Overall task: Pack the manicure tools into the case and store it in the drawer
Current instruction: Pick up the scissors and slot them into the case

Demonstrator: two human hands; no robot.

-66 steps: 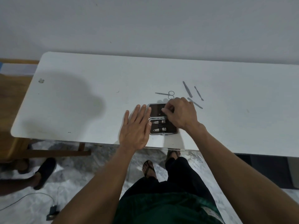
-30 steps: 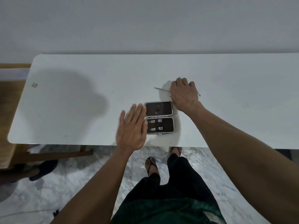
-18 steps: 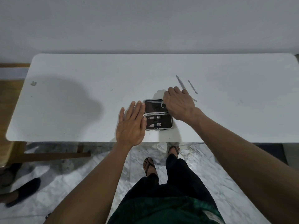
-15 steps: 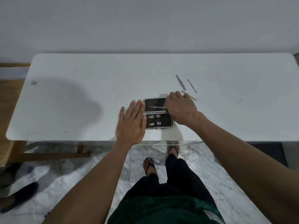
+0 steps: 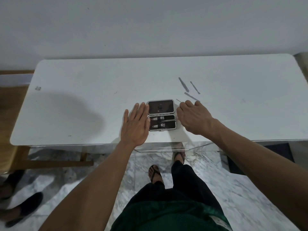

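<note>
Flat, left hand (image 5: 135,125) fingers spread beside open case (image 5: 161,115); right hand (image 5: 193,119) curled, grip unclear.

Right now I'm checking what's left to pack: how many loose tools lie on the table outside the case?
3 clearly: two far right, one by the right hand. The hand may hide more.

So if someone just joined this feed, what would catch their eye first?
The open manicure case near the white table's front edge, dark inside, with two nail clippers strapped in its near half. The left hand lies flat against its left side; the right hand is at its right side over a thin metal tool. Three loose metal tools lie just behind that hand.
</note>
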